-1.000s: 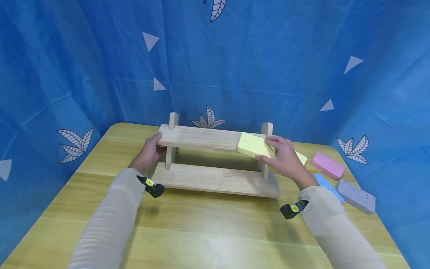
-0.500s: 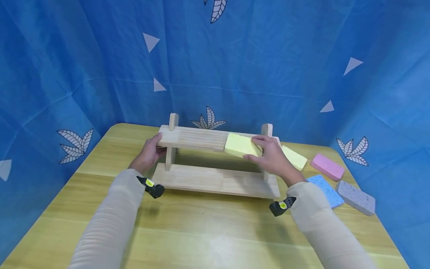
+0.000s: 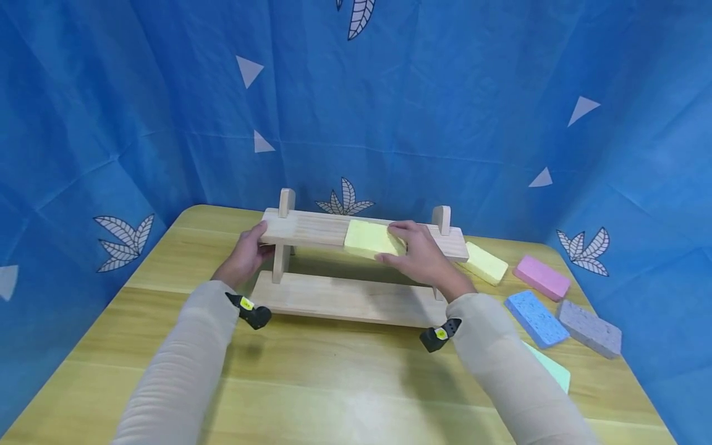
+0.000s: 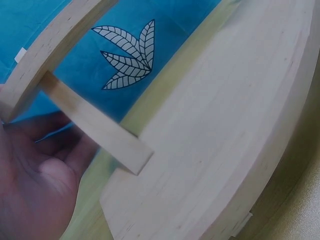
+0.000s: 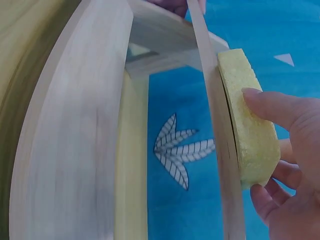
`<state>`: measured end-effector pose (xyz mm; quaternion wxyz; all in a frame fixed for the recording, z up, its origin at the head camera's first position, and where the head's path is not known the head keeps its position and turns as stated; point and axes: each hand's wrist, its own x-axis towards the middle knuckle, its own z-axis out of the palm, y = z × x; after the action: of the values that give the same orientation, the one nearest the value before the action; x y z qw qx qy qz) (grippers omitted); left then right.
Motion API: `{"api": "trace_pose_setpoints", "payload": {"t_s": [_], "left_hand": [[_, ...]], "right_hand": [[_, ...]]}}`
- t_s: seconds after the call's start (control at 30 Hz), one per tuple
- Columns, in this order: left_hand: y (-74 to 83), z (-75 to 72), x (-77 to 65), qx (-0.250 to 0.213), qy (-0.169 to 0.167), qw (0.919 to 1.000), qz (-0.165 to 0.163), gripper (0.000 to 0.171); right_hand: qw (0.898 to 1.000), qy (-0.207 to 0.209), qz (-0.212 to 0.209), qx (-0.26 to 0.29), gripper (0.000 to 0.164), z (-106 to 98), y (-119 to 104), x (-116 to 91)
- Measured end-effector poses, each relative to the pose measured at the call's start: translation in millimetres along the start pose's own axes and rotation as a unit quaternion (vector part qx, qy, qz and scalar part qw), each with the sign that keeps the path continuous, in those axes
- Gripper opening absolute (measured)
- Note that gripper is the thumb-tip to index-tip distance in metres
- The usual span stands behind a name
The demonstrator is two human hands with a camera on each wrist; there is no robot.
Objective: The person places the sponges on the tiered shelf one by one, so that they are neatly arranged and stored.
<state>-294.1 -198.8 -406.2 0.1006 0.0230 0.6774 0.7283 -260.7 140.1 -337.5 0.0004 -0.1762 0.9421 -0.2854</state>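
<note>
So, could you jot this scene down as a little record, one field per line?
Shelf: wooden, two boards
Left hand: holds left end of upper board
Right hand: grips yellow sponge
Contact: yellow sponge touching upper board or just above, unclear
On table: another yellow sponge, pink one, blue one, grey one, pale green one partly behind right sleeve
Backdrop: blue curtain

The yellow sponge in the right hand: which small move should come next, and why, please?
Probably slide the yellow sponge gently left along the upper board. The right hand holds it close against the board's top, a bare stretch lies to its left, and the left hand grips that end, which should help keep the board steady.
</note>
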Motion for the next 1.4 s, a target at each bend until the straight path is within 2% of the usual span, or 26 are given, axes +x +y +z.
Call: {"api": "trace_pose_setpoints", "payload": {"t_s": [0.43,0.63,1.4], "left_hand": [[2.1,3.4,-0.3,-0.004,0.004,1.0000,0.001,0.062],[2.9,4.4,-0.4,0.001,0.002,1.0000,0.007,0.062],[-1.1,1.4,0.3,-0.009,0.010,0.9999,0.002,0.061]], "right_hand": [[0.999,-0.019,-0.026,0.017,0.069,22,-32,21],[0.999,-0.015,-0.026,0.022,0.069,31,-40,25],[0.996,0.001,-0.086,0.029,0.067,63,-70,48]]}}
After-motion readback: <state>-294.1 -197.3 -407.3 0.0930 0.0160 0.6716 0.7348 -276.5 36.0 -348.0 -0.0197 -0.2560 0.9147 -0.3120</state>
